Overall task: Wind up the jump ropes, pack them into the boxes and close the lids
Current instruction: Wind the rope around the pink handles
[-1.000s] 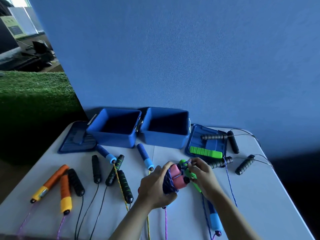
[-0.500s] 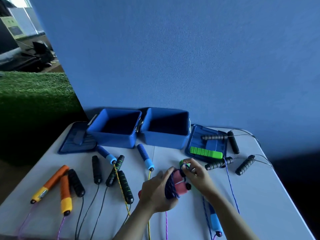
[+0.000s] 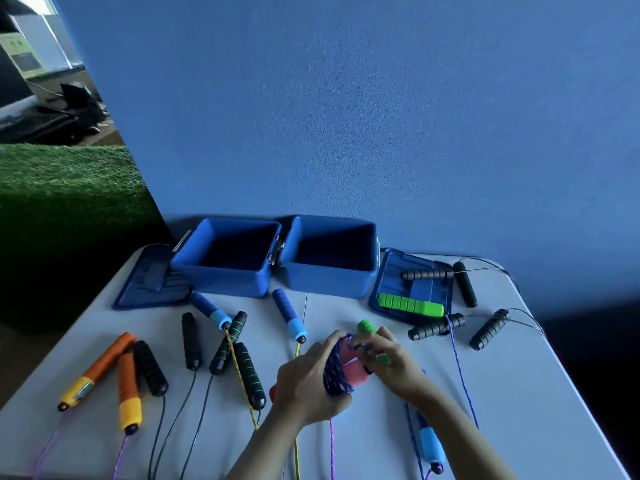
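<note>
Low in the frame's centre, the left hand [image 3: 308,379] grips the pink-handled jump rope [image 3: 349,367] with its blue cord coiled around it. The right hand [image 3: 391,365] pinches that cord. Two open boxes [image 3: 228,282] stand behind on the surface [image 3: 519,393].

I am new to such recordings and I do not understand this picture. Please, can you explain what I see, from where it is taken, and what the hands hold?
There is no machine here. A person wears a camera on the head, so you look down at their two bare hands over a white table. The left hand grips a pink-handled jump rope with blue cord wound around it. The right hand is at the cord beside a green handle. At the back stand two open blue boxes, their lids lying flat beside them. More jump ropes, orange, black and blue, lie unwound around.
</note>
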{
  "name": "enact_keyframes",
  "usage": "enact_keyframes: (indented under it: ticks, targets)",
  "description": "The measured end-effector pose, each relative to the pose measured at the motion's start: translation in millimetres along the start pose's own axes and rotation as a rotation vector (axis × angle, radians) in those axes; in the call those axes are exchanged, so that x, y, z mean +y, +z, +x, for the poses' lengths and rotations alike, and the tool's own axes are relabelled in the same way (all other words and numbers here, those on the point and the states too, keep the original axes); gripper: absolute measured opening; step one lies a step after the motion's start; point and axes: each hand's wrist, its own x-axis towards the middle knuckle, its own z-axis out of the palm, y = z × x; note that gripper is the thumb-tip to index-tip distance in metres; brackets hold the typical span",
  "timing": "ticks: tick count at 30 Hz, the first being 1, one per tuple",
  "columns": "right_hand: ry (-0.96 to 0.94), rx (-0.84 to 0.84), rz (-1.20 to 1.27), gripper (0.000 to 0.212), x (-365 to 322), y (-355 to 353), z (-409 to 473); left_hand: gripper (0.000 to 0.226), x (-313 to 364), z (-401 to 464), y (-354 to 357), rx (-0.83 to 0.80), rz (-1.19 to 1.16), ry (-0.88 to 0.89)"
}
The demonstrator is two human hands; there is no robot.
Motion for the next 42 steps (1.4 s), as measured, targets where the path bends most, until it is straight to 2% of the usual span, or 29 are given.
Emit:
enact_keyframes:
  ticks: [2, 5, 9, 12, 13, 16, 25, 28, 33, 38, 42]
  targets:
    - [0.13, -0.035, 0.135, 0.014, -2.8, -3.6, 0.0, 0.075, 1.2, -0.3, -0.5, 0.012, 0.015, 0.008]
    - [0.326, 0.003, 0.226, 0.016, -4.9, -6.1, 1.1, 0.08, 0.4, -1.9, 1.8, 0.028, 0.07, 0.034]
    - [0.245, 0.043, 0.175, 0.007, -5.4, -5.5, 1.0, 0.085, -3.3, -3.9, 5.9, 0.036, 0.054, 0.027]
    - [0.23, 0.041, 0.217, 0.028, -5.6, -7.4, 2.3, 0.085, -3.6, -4.1, 7.3, 0.028, 0.049, 0.044]
    - [0.234, 0.032, 0.247, 0.029, -5.7, -9.0, 2.0, 0.085, -3.6, -4.1, 7.4, 0.026, 0.047, 0.051]
    - [0.286, -0.007, 0.314, 0.024, -3.7, -12.7, -0.9, 0.085, -3.2, -3.8, 7.9, 0.018, 0.039, 0.059]
    - [0.283, 0.131, 0.353, 0.022, 3.8, -6.1, 0.8, 0.084, -0.3, 1.2, 5.2, -0.038, -0.043, 0.082]
    - [0.275, 0.126, 0.33, 0.022, 1.9, -4.9, 2.7, 0.084, -1.7, -0.1, 6.5, -0.055, -0.105, 0.082]
    - [0.27, 0.12, 0.355, 0.017, 1.3, -2.4, 5.6, 0.089, -4.4, -1.1, 11.2, -0.066, -0.071, 0.127]
    - [0.253, 0.078, 0.363, 0.03, -4.5, -2.1, 7.1, 0.091, -3.0, -1.3, 10.8, -0.098, -0.054, 0.127]
    - [0.254, 0.051, 0.304, 0.028, -0.9, 0.0, 10.1, 0.085, -1.8, -0.5, 15.3, -0.114, -0.118, 0.092]
